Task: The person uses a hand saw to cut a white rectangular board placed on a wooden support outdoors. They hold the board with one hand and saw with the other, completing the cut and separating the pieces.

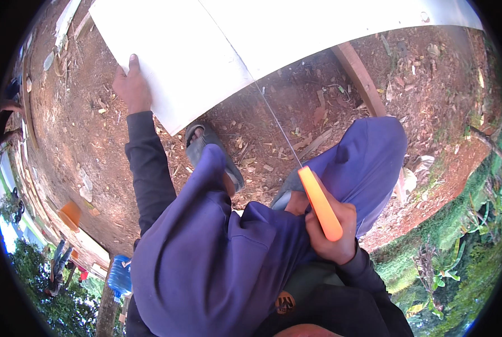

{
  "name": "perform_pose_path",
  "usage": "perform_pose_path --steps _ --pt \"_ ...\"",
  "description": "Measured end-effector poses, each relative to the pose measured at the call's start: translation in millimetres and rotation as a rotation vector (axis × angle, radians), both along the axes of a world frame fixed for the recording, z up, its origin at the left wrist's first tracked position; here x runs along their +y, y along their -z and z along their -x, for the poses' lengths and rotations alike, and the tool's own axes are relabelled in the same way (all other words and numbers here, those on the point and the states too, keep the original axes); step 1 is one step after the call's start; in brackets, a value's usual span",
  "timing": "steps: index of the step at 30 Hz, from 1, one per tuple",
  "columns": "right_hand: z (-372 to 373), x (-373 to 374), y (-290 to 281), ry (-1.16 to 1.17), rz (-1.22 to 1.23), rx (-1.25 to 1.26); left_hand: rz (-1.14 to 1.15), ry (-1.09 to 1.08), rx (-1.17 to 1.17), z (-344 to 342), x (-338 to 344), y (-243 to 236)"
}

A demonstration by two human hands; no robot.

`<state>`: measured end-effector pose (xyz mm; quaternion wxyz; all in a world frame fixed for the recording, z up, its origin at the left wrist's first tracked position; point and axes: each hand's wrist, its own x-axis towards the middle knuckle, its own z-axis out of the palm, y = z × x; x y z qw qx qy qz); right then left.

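Note:
A large white board [183, 62] spans the top of the view, its near edge toward me. My left hand [133, 87] grips its left edge, the thumb on top and the other fingers mostly hidden. In my right hand [334, 227] is a handsaw with an orange handle [321, 203], fingers wrapped round it. The saw's thin blade [279, 124], seen almost edge-on, reaches up to the board's near edge. A dark, straight line runs on from there across the white surface; whether it is a cut or a drawn mark I cannot tell.
A wooden beam [360, 78] passes under the board at the right. My sandalled foot [214, 151] stands below the board's near corner on brown soil strewn with chips. An orange bucket [69, 215] and a blue water jug [119, 275] are at lower left; plants [436, 269] grow at right.

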<state>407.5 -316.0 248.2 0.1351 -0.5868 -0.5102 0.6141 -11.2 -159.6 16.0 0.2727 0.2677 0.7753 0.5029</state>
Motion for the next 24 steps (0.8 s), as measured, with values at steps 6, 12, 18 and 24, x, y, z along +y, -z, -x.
perform_pose_path --steps 6,12,18,24 --pt "43.9 56.1 50.8 0.069 0.005 -0.010 -0.132 -0.027 -0.090 4.0 -3.1 15.4" --pt "2.5 10.6 1.7 0.010 -0.010 -0.006 -0.003 -0.019 0.001 -3.2 1.1 -4.4" --pt "45.7 60.6 48.6 0.075 0.006 -0.026 -0.084 -0.038 -0.045 2.9 -1.1 13.6" --pt "-33.0 -0.1 -39.9 -0.106 -0.052 -0.129 -0.042 -0.009 0.041 -5.3 -1.3 4.8"
